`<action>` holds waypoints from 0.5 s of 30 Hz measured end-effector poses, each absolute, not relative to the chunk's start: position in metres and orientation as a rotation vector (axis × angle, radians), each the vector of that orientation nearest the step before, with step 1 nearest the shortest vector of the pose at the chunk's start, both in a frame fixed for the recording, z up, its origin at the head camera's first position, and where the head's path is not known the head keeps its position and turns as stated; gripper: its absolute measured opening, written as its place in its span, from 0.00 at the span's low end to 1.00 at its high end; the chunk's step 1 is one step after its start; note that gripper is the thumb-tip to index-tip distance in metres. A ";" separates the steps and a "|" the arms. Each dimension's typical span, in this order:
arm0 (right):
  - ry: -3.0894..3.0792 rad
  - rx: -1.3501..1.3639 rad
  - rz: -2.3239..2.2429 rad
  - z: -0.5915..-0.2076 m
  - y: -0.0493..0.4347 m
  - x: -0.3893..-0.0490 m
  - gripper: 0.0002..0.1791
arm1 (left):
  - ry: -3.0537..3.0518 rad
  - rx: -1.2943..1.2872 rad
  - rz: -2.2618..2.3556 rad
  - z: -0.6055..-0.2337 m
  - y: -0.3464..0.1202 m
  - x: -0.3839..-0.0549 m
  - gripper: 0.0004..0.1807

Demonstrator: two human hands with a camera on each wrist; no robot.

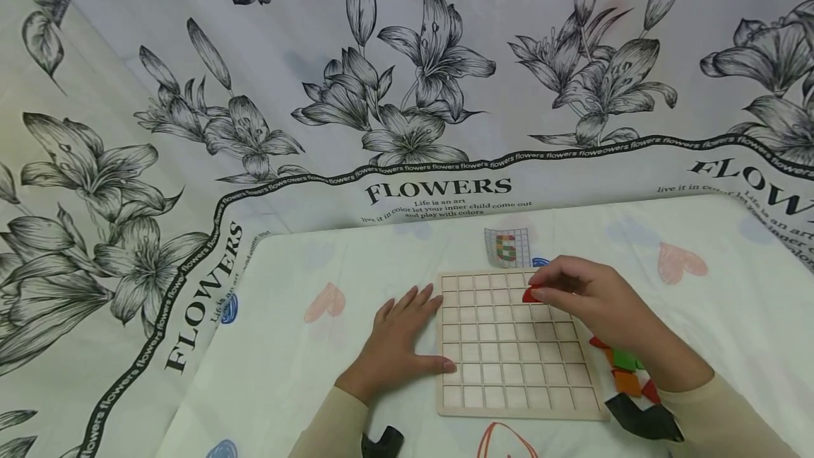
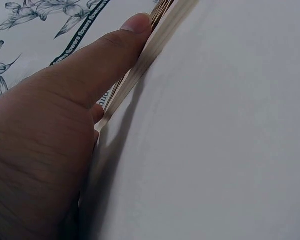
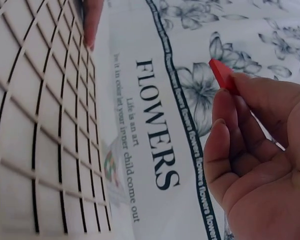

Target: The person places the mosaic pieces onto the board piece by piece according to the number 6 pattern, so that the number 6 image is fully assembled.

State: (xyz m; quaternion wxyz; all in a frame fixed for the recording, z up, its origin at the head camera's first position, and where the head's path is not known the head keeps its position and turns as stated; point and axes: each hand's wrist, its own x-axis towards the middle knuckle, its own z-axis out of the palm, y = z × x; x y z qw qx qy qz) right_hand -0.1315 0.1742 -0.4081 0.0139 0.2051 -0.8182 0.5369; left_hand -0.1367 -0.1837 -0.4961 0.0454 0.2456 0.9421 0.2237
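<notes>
I see the right-hand grip (image 1: 594, 297) pinching a small, flat red piece (image 3: 221, 75), its point jutting outward; the pale wooden grid board (image 1: 496, 334) lies beneath and leftward of that grip, while the spread left hand (image 1: 403, 350) touches its left edge.

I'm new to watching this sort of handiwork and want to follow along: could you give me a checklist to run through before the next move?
1. Red piece pinched in the right hand: ok.
2. Left hand touching the left side of the grid board: ok.
3. Pattern sheet beyond the board, not covered by a hand: ok.
4. Loose coloured pieces fully visible from the head: not ok; the right wrist partly hides them.
5. Which cell the red piece is meant for: cannot tell.
</notes>
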 end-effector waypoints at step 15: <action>-2.488 0.650 1.872 -0.401 0.132 -0.154 0.07 | 2.863 0.735 0.674 -0.492 -0.183 -0.135 0.63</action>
